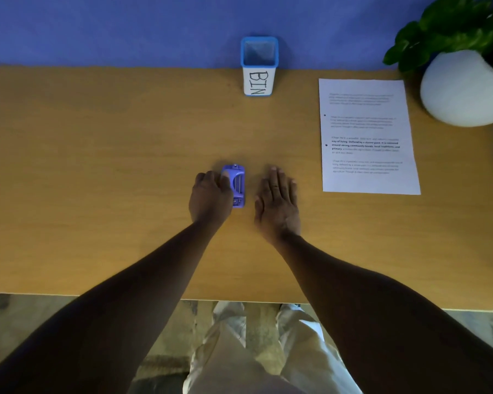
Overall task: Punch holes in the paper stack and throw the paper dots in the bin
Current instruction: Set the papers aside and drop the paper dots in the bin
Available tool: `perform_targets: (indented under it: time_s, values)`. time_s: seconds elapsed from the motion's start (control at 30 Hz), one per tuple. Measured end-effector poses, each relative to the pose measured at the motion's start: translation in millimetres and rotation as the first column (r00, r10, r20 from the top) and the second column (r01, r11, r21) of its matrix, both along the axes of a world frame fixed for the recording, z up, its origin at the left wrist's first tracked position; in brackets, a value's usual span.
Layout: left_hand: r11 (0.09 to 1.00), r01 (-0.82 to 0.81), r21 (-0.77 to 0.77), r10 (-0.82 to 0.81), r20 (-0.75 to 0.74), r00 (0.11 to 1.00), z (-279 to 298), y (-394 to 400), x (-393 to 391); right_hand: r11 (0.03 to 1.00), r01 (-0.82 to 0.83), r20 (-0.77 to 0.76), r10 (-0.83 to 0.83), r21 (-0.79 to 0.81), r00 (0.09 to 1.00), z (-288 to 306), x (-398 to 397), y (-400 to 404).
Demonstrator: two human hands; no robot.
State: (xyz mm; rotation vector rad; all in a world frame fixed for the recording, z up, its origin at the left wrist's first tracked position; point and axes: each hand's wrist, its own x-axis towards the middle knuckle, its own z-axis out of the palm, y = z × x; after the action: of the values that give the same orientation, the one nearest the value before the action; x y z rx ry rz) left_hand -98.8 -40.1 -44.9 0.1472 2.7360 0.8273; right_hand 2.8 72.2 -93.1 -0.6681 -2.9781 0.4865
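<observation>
**Holes punched; dots not yet binned**

Paper stack (369,136) lies flat on the counter (97,166), well right of both hands. 2 dark holes show along its left margin, so punching looks done. Purple hole punch (236,185) sits mid-counter, apparently underside up. Left hand (209,196) rests against the punch's left side, fingers curled onto its edge; whether they actually clamp it, I cannot tell. Right hand (278,199) lies flat just right of the punch, fingers together and extended, holding nothing. Bin (259,66), open-topped, stands at the counter's far edge, well apart from the punch. No loose dots visible. Left to do, by my reading: empty the punch's dots into the bin.
</observation>
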Motion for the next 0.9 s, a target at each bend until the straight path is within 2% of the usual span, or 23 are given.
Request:
perform_targets:
  time_s: [0.57,0.9]
  values:
    - [0.991,-0.109,0.081,0.108,0.013,0.994,13,-1,-8,1.000,0.012,0.017,-0.012,0.027,1.000,0,1,0]
    - [0.986,-0.161,-0.042,0.158,-0.072,0.985,12,-67,-65,0.999,0.011,0.047,-0.012,0.033,0.999,2,2,0]
